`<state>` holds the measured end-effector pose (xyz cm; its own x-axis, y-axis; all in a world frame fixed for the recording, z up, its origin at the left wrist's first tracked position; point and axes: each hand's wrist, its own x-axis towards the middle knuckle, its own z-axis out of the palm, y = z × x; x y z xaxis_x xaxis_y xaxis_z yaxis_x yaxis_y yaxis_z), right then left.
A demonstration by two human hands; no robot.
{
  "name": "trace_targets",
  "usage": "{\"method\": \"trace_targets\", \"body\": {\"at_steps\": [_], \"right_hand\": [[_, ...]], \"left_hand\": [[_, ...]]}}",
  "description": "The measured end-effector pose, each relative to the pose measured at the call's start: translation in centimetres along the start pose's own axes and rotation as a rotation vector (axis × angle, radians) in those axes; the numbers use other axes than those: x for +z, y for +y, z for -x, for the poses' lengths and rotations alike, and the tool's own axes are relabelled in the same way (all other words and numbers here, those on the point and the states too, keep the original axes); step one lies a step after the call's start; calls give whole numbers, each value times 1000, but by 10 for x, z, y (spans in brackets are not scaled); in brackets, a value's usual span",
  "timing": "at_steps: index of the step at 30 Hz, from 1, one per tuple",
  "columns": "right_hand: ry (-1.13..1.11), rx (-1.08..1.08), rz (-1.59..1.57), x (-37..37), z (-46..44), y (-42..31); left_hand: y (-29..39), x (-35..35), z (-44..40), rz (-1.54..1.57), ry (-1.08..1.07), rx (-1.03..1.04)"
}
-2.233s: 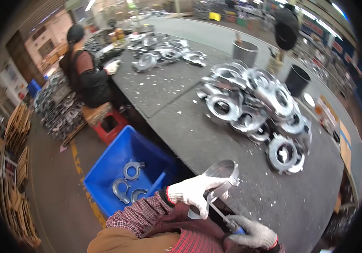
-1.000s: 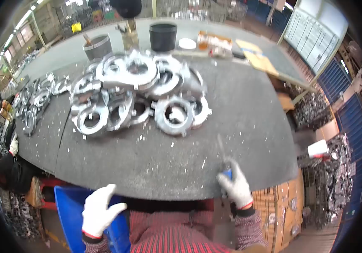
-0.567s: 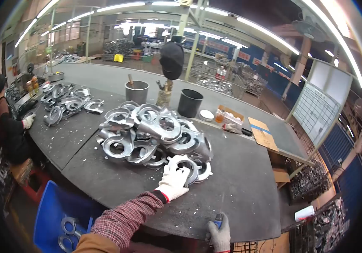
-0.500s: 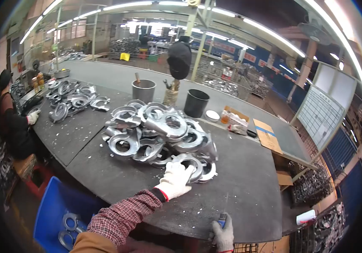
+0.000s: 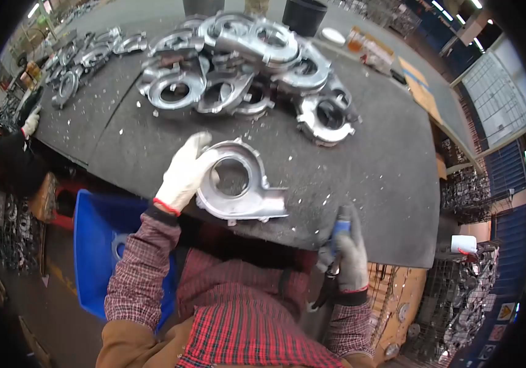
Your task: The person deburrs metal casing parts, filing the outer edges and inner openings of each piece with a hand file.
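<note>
A silvery cast-metal housing, a ring with a flat spout on one side, is gripped at its left rim by my white-gloved left hand. It is tilted over the front edge of the dark table. My right hand, in a grey glove, is wrapped round a blue-and-dark hand tool to the right of the housing, its end pointing away from me. The tool's exact kind is unclear. Beyond both hands lies a heap of similar housings, with one at its right front.
A blue bin with a metal part inside stands below the table at left. Another pile of castings lies at back left, near a co-worker's gloved hand. A black bucket and cardboard are at the back. Metal chips dot the table.
My left hand has drawn one housing from the heap towards me, to the table's front edge. My right hand has risen with the tool. The view has tipped downward.
</note>
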<state>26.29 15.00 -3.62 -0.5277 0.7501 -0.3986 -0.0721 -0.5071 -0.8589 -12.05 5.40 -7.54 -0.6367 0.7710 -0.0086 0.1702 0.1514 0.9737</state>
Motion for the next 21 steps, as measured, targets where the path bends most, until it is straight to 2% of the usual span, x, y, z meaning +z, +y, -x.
{"method": "trace_targets", "body": {"at_steps": [1, 3, 5, 6, 8, 9, 11, 13, 16, 17, 19, 21], "right_hand": [[-34, -49, -140, 2, 7, 2], [-89, -22, -124, -14, 0, 9], [-317, -538, 1019, -18, -17, 3], [-308, -316, 1191, -4, -6, -16], [-351, -290, 1314, 5, -6, -41], [-388, -269, 1422, 5, -8, -44], [-421, -302, 1400, 3, -19, -52], [-585, -100, 1723, 22, -27, -74], [-631, -114, 1793, 43, -38, -80], [-655, -101, 1825, 48, -41, -84], [-708, -109, 1833, 50, -35, -91], [-749, -117, 1814, 57, -36, -84]], "left_hand": [[-7, 12, 0, -395, 145, 280], [-4, 21, -13, -538, 159, 428], [6, 26, -15, -563, 17, 342], [2, 27, -12, -551, 16, 329], [-10, 22, 2, -797, 19, 547], [-13, 20, 15, -781, 94, 523], [-20, 14, 30, -750, 134, 499], [-26, 13, 25, -660, 142, 507], [-21, 19, 3, -589, 17, 593], [-20, 21, -5, -595, 30, 588], [-17, 23, -15, -628, -102, 573], [-18, 29, -19, -594, -95, 543]]}}
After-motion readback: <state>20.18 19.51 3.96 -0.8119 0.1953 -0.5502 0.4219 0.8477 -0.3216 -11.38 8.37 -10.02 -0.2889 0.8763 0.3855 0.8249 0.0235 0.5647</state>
